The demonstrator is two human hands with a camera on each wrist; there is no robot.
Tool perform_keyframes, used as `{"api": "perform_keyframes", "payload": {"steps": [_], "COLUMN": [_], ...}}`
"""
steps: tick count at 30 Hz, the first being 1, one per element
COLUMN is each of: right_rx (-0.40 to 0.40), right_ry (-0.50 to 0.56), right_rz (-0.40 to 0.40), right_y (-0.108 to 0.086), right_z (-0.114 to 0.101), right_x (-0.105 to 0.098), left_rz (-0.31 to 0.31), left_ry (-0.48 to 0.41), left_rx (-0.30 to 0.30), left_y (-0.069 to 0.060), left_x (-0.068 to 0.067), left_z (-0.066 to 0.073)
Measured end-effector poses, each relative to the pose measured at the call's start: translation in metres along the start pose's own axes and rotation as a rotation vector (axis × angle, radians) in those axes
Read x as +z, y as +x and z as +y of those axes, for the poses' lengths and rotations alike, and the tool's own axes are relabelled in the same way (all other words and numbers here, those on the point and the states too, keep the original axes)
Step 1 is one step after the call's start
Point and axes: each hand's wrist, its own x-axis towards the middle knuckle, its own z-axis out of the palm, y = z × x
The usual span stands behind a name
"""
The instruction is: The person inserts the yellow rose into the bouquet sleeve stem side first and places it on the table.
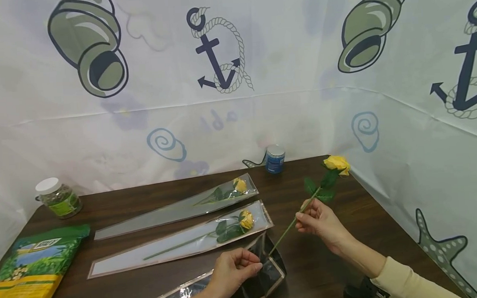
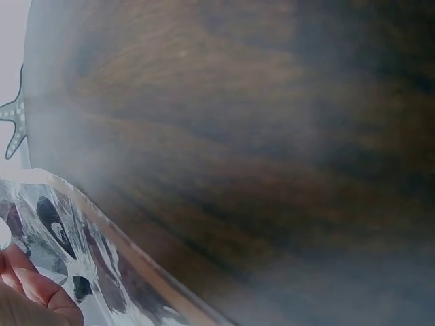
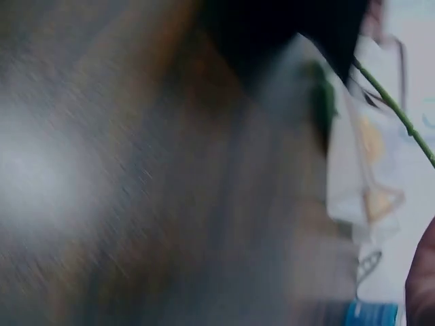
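Observation:
My right hand (image 1: 323,223) pinches the green stem of a yellow artificial-looking rose (image 1: 337,163), bloom up and leaning right. The stem's lower end reaches the wide mouth of a black flower sleeve (image 1: 273,278) with copper-coloured edging. At that mouth my left hand (image 1: 235,273) pinches the sleeve's film between thumb and fingers. The sleeve's shiny film (image 2: 122,272) and left fingers (image 2: 41,292) show in the left wrist view. A bare piece of rose stem (image 3: 391,102) crosses the right wrist view, which is largely blurred.
Farther back lie a white sleeve (image 1: 127,256) and a greyish sleeve (image 1: 145,222), each with a yellow rose inside. A green and yellow bag (image 1: 32,273) and a white-lidded jar (image 1: 61,199) stand left. A blue can (image 1: 275,160) is near the patterned curtain (image 1: 291,75).

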Motion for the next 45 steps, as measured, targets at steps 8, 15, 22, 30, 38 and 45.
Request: {"api": "perform_keyframes", "payload": {"steps": [8, 15, 22, 30, 38, 45], "right_rx": [0.005, 0.012, 0.037, 0.015, -0.055, -0.130], "right_ry": [-0.177, -0.201, -0.179, -0.073, 0.076, 0.092], "right_rz": [0.034, -0.010, -0.043, -0.022, -0.063, -0.027], "right_y": [-0.012, -0.018, -0.019, -0.018, -0.013, -0.011], "right_z": [0.017, 0.024, 0.027, 0.028, 0.028, 0.024], "right_x": [0.028, 0.048, 0.058, 0.056, 0.050, 0.047], "left_rz": [0.005, 0.002, 0.011, 0.024, 0.026, 0.020], "left_ry": [-0.018, -0.027, -0.031, -0.008, 0.024, 0.016], "left_rx": [-0.002, 0.004, 0.017, 0.029, 0.038, 0.037], "left_y": [0.002, 0.002, 0.003, 0.004, 0.005, 0.005], "left_x": [0.000, 0.001, 0.004, 0.005, 0.006, 0.005], "left_z": [0.002, 0.003, 0.006, 0.007, 0.005, 0.005]}}
